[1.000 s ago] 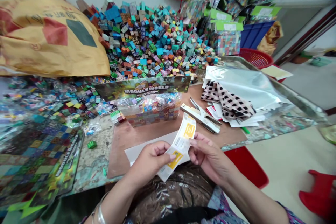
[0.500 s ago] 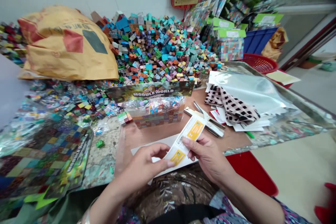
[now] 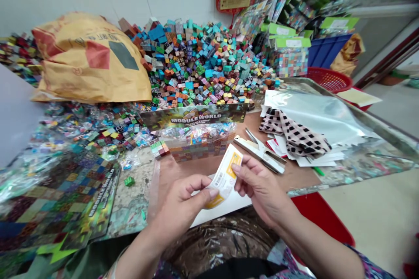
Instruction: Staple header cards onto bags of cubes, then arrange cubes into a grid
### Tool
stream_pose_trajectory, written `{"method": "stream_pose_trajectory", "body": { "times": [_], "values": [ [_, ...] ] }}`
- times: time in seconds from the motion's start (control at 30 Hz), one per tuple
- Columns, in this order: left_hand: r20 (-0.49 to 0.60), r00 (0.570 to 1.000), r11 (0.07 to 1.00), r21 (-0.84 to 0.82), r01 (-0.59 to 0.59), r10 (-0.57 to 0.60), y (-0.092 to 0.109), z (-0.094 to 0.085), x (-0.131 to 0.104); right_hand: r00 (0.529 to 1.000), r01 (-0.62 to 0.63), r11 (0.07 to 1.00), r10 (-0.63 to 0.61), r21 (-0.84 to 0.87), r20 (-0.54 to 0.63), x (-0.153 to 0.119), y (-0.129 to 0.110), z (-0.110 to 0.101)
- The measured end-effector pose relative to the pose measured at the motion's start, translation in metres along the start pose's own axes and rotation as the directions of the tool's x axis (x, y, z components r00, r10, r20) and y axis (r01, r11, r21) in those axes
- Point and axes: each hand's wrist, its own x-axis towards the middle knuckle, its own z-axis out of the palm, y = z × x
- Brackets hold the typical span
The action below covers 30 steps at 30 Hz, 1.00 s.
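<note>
Between my hands is a strip of white and orange printed labels (image 3: 222, 178), curved and tilted upward. My left hand (image 3: 188, 200) pinches its lower end between thumb and fingers. At the upper right part, my right hand (image 3: 257, 183) grips the strip, thumb on top. Beneath it a white sheet (image 3: 209, 217) lies at the front edge of the brown board (image 3: 166, 183). Behind the hands stands a clear bag of blocks with a "MODULE WORLD" card header (image 3: 196, 117). A metal stapler (image 3: 260, 153) and scissors (image 3: 257, 137) lie just right of the strip.
Loose coloured blocks (image 3: 209, 65) are heaped against the wall, beside a yellow sack (image 3: 91, 74). Packed block bags (image 3: 62, 196) lie at the left. A checkered cloth (image 3: 297, 133) rests on clear plastic sheets (image 3: 321, 115) at the right, near a red basket (image 3: 329, 79).
My right hand has shifted its grip up toward the strip's top end. The strip now bends more and its upper end sits lower and further left. The view has shifted slightly.
</note>
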Motion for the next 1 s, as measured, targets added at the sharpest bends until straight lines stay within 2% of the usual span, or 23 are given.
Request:
{"method": "stream_pose_trajectory", "body": {
  "times": [0.03,0.07,0.1,0.13,0.17,0.2,0.23,0.27,0.3,0.43,0.5,0.6,0.73,0.87,1.0],
  "values": [
    [-0.013,1.0,1.0,0.025,0.003,-0.003,0.0,0.0,-0.001,0.986,0.14,0.982,-0.15,-0.123,-0.075,-0.001,0.001,-0.002],
    [-0.026,1.0,0.998,0.055,0.009,-0.008,0.001,-0.001,-0.002,0.93,0.3,0.909,-0.346,-0.291,-0.122,-0.004,0.001,-0.004],
    [-0.035,0.999,0.996,0.084,0.013,-0.011,0.001,-0.001,-0.003,0.833,0.443,0.761,-0.545,-0.475,-0.097,-0.007,-0.001,-0.007],
    [-0.039,0.999,0.994,0.107,0.012,-0.007,0.001,-0.002,-0.005,0.719,0.549,0.556,-0.695,-0.624,0.013,-0.011,-0.003,-0.008],
    [-0.036,0.999,0.992,0.127,0.003,0.001,0.001,-0.002,-0.006,0.623,0.617,0.348,-0.764,-0.706,0.169,-0.015,-0.007,-0.009],
    [-0.027,1.0,0.989,0.145,-0.012,0.016,0.002,-0.002,-0.006,0.56,0.667,0.185,-0.764,-0.722,0.321,-0.02,-0.01,-0.008],
    [-0.011,0.999,0.986,0.161,-0.035,0.037,0.003,-0.002,-0.007,0.524,0.709,0.088,-0.729,-0.7,0.439,-0.024,-0.014,-0.008],
    [0.012,0.998,0.981,0.182,-0.062,0.06,0.004,-0.002,-0.008,0.51,0.742,0.049,-0.689,-0.668,0.515,-0.027,-0.017,-0.006],
    [0.037,0.996,0.973,0.21,-0.091,0.085,0.005,-0.002,-0.009,0.511,0.762,0.048,-0.657,-0.646,0.554,-0.03,-0.02,-0.004],
    [0.113,0.976,0.889,0.403,-0.218,0.188,0.011,-0.002,-0.015,0.53,0.785,0.097,-0.615,-0.611,0.584,-0.034,-0.026,-0.001],
    [0.127,0.958,0.809,0.514,-0.285,0.256,0.014,-0.001,-0.018,0.527,0.796,0.095,-0.593,-0.597,0.608,-0.033,-0.028,-0.001],
    [0.173,0.919,0.66,0.65,-0.376,0.353,0.015,0.001,-0.02,0.497,0.818,0.054,-0.567,-0.573,0.657,-0.032,-0.031,-0.002],
    [0.22,0.872,0.486,0.758,-0.434,0.437,0.012,0.001,-0.02,0.465,0.852,0.033,-0.507,-0.522,0.726,-0.028,-0.035,-0.005],
    [0.232,0.835,0.451,0.754,-0.478,0.498,0.01,0.0,-0.019,0.437,0.885,0.047,-0.434,-0.464,0.788,-0.025,-0.037,-0.009],
    [0.248,0.834,0.437,0.759,-0.483,0.492,0.009,-0.001,-0.019,0.428,0.896,0.072,-0.406,-0.439,0.807,-0.02,-0.038,-0.011]
  ]
}}
